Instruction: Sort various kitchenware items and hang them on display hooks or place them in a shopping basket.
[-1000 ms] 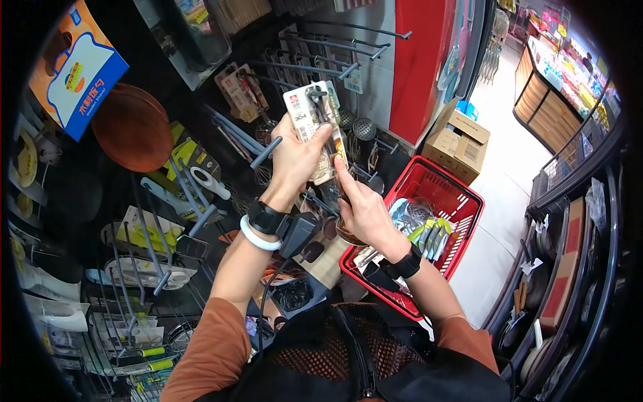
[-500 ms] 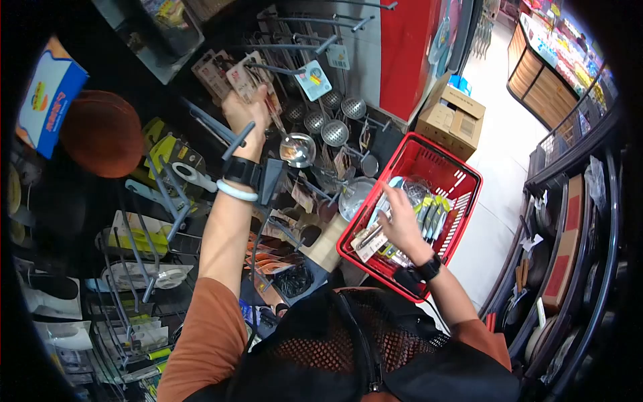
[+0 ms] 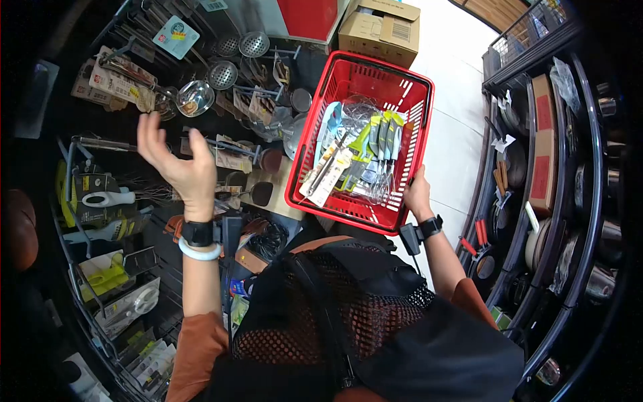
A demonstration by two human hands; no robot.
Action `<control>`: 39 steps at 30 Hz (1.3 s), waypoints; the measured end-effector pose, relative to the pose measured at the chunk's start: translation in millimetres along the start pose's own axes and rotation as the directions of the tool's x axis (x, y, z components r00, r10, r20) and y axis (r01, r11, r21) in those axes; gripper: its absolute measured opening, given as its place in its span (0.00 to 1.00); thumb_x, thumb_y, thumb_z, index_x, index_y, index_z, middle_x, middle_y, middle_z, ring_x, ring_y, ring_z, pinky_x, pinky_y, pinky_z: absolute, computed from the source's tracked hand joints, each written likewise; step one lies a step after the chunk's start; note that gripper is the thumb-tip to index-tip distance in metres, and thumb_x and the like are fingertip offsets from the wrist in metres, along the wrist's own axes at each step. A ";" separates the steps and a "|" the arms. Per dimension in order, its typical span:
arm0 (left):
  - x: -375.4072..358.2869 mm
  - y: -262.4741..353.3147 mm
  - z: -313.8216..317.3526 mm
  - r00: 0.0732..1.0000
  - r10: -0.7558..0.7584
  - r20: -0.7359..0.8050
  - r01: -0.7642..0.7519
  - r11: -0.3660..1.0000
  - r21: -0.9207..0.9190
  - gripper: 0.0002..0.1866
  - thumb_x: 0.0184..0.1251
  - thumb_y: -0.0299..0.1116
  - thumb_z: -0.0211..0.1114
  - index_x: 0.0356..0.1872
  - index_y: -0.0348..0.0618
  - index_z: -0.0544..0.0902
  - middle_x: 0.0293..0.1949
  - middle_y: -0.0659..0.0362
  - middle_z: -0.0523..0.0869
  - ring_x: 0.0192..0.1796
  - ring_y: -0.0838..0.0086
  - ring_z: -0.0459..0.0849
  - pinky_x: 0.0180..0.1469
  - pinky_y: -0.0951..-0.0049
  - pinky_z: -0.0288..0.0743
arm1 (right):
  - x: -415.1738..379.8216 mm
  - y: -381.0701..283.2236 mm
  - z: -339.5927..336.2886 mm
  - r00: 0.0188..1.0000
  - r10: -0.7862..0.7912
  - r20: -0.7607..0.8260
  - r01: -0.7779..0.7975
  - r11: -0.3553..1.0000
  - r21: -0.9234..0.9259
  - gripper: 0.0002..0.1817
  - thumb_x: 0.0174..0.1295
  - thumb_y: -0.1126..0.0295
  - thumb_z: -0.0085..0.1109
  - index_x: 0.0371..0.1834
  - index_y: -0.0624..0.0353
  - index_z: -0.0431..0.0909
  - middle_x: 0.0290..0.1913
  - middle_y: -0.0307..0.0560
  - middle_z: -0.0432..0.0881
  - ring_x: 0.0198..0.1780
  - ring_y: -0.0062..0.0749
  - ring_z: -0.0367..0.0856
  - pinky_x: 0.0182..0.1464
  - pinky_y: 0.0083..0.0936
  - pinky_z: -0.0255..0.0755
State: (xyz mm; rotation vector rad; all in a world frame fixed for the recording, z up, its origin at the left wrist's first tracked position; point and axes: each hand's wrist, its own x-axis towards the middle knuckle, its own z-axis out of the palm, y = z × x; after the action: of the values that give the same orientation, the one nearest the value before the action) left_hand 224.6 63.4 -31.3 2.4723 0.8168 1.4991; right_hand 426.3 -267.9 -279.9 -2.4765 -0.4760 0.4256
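Observation:
My left hand [image 3: 177,164] is raised in front of the hanging utensils, fingers spread, holding nothing. Just above its fingertips hangs a shiny ladle [image 3: 195,98] on a rack hook, its card [image 3: 122,79] at the left. Perforated skimmers [image 3: 222,75] hang behind. My right hand [image 3: 418,195] grips the right side of a red shopping basket [image 3: 309,144]; some of its fingers are hidden. Inside the basket lie several green-and-grey-handled tools [image 3: 383,137], a light blue utensil [image 3: 331,117], wire whisks and a carded utensil [image 3: 328,175].
A cardboard box [image 3: 380,32] stands beyond the basket. To the right runs a shelf rack [image 3: 579,201] with pans. Metal hooks [image 3: 70,151] stick out at the left, among packaged brushes [image 3: 110,231]. White floor tiles [image 3: 452,120] show between basket and rack.
My left hand has come off the ladle cards and opened. My right hand has moved from over the basket's contents to its right side. The view has shifted, showing the basket further left.

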 end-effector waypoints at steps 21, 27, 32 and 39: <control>-59.6 27.2 20.9 0.944 -0.032 0.329 0.097 0.979 -0.182 0.17 0.51 0.17 0.58 0.45 0.37 0.76 0.58 0.49 0.64 0.55 0.61 0.72 0.54 0.67 0.69 | 1.4 -46.2 11.6 0.951 -0.266 -0.159 0.207 0.927 -0.313 0.40 0.41 0.81 0.56 0.62 0.77 0.50 0.56 0.73 0.59 0.57 0.62 0.61 0.59 0.41 0.61; -64.4 27.8 -1.2 0.934 -0.037 0.354 0.084 0.990 -0.118 0.15 0.52 0.17 0.58 0.44 0.37 0.76 0.58 0.49 0.65 0.56 0.62 0.72 0.51 0.70 0.71 | 58.1 -42.1 87.1 0.932 0.336 0.138 -0.308 0.933 -0.186 0.42 0.48 0.71 0.56 0.63 0.78 0.43 0.52 0.75 0.64 0.53 0.64 0.67 0.54 0.48 0.66; -69.4 26.8 -18.7 0.934 -0.087 0.346 0.120 0.990 -0.075 0.15 0.50 0.18 0.58 0.42 0.38 0.76 0.57 0.49 0.67 0.54 0.63 0.72 0.49 0.71 0.72 | 76.6 -12.4 102.9 0.938 0.346 0.020 -0.331 0.910 -0.248 0.35 0.46 0.69 0.60 0.55 0.77 0.54 0.42 0.68 0.76 0.44 0.54 0.79 0.45 0.41 0.74; -75.5 28.9 -24.0 0.935 -0.128 0.332 0.195 0.964 -0.178 0.12 0.48 0.17 0.58 0.36 0.36 0.78 0.52 0.48 0.71 0.50 0.61 0.77 0.50 0.68 0.72 | 39.4 -69.4 23.2 0.986 -0.162 -0.039 0.165 0.982 0.087 0.23 0.51 0.77 0.55 0.53 0.65 0.66 0.37 0.62 0.79 0.37 0.50 0.81 0.39 0.37 0.73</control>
State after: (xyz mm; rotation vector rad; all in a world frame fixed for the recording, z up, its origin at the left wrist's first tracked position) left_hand 188.0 -3.5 -67.2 2.3384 0.7395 1.0342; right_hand 435.4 -186.7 -264.7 -2.3325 -0.6284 0.3332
